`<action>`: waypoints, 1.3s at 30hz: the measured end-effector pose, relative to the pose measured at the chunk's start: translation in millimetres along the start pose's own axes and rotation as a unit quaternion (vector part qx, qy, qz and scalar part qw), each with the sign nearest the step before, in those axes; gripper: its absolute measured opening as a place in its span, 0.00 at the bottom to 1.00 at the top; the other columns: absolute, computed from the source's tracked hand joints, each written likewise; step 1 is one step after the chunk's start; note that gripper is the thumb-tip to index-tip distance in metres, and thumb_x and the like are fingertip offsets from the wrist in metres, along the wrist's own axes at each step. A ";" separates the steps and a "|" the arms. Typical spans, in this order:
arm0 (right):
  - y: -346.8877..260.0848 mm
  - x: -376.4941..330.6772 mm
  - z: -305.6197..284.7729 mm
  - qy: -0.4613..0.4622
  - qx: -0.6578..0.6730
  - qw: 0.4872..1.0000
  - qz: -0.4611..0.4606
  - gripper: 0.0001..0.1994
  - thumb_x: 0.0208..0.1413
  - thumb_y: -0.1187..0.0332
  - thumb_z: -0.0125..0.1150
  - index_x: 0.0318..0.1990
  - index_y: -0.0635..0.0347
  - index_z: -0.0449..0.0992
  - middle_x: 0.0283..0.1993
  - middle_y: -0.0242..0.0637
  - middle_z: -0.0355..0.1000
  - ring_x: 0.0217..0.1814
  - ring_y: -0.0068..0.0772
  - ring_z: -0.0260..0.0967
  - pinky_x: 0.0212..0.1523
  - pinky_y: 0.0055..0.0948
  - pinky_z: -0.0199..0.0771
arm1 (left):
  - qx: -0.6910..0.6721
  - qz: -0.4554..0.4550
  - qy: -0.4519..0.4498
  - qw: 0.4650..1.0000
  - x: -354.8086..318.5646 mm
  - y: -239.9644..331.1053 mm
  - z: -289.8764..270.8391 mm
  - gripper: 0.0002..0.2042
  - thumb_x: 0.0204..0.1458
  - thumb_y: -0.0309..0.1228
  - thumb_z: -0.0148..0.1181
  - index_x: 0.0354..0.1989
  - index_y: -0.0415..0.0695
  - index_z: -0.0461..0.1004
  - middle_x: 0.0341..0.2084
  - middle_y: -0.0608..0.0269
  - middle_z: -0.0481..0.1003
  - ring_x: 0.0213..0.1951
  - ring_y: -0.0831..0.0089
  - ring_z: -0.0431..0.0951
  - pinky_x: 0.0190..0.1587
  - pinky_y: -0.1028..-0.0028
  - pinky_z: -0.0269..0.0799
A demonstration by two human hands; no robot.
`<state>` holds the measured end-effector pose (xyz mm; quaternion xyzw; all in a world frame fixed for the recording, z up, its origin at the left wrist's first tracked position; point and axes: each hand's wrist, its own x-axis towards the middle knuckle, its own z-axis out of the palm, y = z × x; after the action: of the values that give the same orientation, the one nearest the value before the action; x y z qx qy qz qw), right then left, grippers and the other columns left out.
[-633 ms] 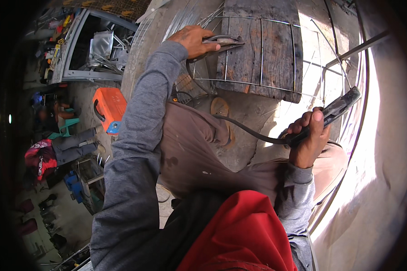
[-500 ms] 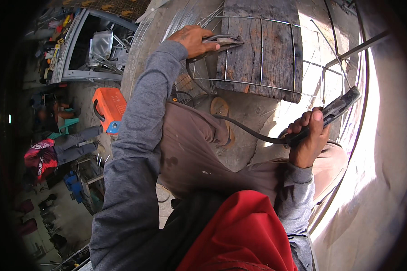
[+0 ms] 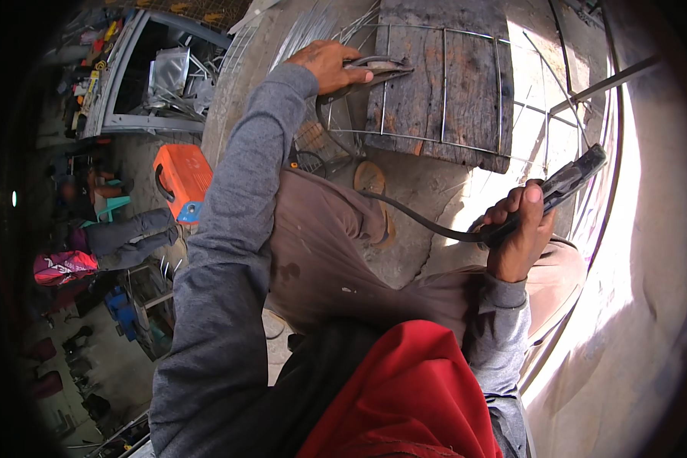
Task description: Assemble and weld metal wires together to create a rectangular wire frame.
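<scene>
My left hand (image 3: pixel 327 67) is closed round the handles of a grey metal clamp (image 3: pixel 382 69), perhaps a welding ground clamp. Its jaws lie at a wire of the wire grid (image 3: pixel 444 84); whether they bite on it I cannot tell. Under the grid is a worn, dark wooden board (image 3: pixel 477 91). In my right hand (image 3: pixel 520 233) is a welding electrode holder (image 3: pixel 572 182), raised at the right above my knee. From its tip a thin electrode rod (image 3: pixel 559 90) slants up and left toward the grid. A black cable (image 3: pixel 424 221) runs from the holder's lower end.
An orange welding machine (image 3: pixel 183 182) stands on the floor at left, beyond my left arm. Behind it are a grey metal frame (image 3: pixel 156 122) with scrap metal and a person in a red top (image 3: pixel 65 266). Thin wires (image 3: pixel 305 38) lie beside the board. A pale sheet (image 3: pixel 649 305) borders the right.
My hands, clamp and holder stay almost where they were. At far left, the person in the red top has shifted a little downward and left in the picture.
</scene>
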<state>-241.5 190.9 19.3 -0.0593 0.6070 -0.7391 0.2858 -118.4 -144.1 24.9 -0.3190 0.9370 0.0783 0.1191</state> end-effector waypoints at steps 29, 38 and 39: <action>14.0 -14.8 -1.4 -0.080 -0.086 0.991 -0.064 0.25 0.53 0.55 0.69 0.47 0.63 0.64 0.25 0.31 0.64 0.19 0.21 0.62 0.21 0.23 0.67 | -0.032 -0.033 -0.011 0.999 -2.7 8.4 -5.3 0.29 0.51 0.57 0.60 0.54 0.50 0.77 0.47 0.51 0.78 0.50 0.55 0.78 0.56 0.59 0.72; 6.1 24.2 38.2 -0.123 -0.166 0.975 -0.078 0.26 0.47 0.54 0.75 0.40 0.63 0.69 0.32 0.27 0.66 0.30 0.16 0.60 0.32 0.16 0.63 | -0.052 -0.009 -0.023 0.998 -3.6 4.6 -5.7 0.34 0.50 0.60 0.60 0.55 0.44 0.75 0.47 0.44 0.77 0.50 0.51 0.77 0.54 0.59 0.73; 5.7 28.0 42.9 -0.123 -0.166 0.975 -0.078 0.26 0.47 0.54 0.75 0.40 0.63 0.69 0.32 0.27 0.66 0.30 0.16 0.60 0.32 0.16 0.63 | -0.056 -0.003 -0.026 0.998 -3.3 3.5 -5.2 0.33 0.50 0.60 0.60 0.55 0.44 0.75 0.47 0.44 0.77 0.50 0.50 0.77 0.54 0.59 0.73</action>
<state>-244.1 139.5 17.6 -0.2440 0.6746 -0.6353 0.2859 -119.0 -140.6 31.0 -0.3261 0.9266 0.1387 0.1260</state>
